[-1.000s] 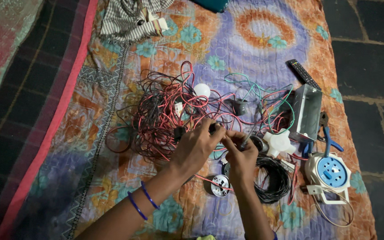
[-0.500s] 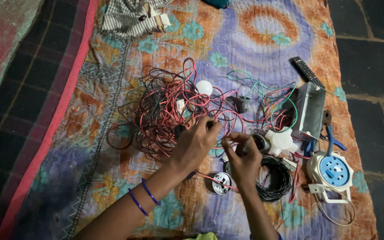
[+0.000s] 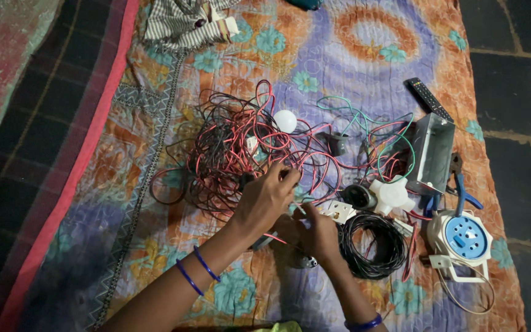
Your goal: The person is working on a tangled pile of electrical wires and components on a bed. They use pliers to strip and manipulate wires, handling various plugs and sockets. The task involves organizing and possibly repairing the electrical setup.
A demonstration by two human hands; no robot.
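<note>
A big tangle of red, black and green wires (image 3: 241,147) lies on a flowered cloth (image 3: 351,55). My left hand (image 3: 265,200) rests at the tangle's near edge, fingers curled on a thin wire end (image 3: 299,208). My right hand (image 3: 314,233) sits just below and to the right, fingers closed around a small part; what it grips is hidden by the fingers. A white bulb (image 3: 285,121) sits in the tangle. A white switch (image 3: 339,211) lies beside my right hand.
A black wire coil (image 3: 373,246), a white holder (image 3: 391,193), a metal box (image 3: 434,154), blue-handled pliers (image 3: 459,187), a white and blue round socket board (image 3: 465,237) and a black remote (image 3: 428,98) lie to the right. Striped cloth (image 3: 179,21) lies at the top.
Both hands have drawn closer to me, away from the tangle. My right hand has dropped lower and turned, pulling the wire end with it.
</note>
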